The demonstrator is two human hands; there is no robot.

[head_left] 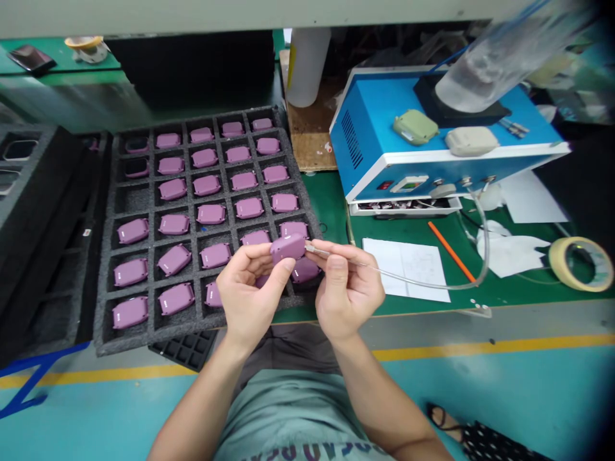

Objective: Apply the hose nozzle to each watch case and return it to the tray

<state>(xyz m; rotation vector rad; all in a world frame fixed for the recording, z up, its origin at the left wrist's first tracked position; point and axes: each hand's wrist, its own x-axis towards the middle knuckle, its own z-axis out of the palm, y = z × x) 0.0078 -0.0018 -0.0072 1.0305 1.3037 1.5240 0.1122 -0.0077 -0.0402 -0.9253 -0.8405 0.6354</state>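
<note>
My left hand (250, 288) is closed round a small purple case (287, 247), held up above the near right corner of a black foam tray (106, 333). My right hand (343, 288) pinches a thin metal nozzle (317, 250) whose tip touches the case's right edge. A clear tube (432, 285) runs from the nozzle across the bench to a blue machine (379, 150). The tray's cells hold several more purple cases (174, 224).
On the blue machine lie a green case (416, 127) and a beige case (471, 141). A tape roll (582, 263), an orange pencil (450, 251), paper sheets (408, 264) and tissue lie on the green bench. More black trays (29, 211) stand at left.
</note>
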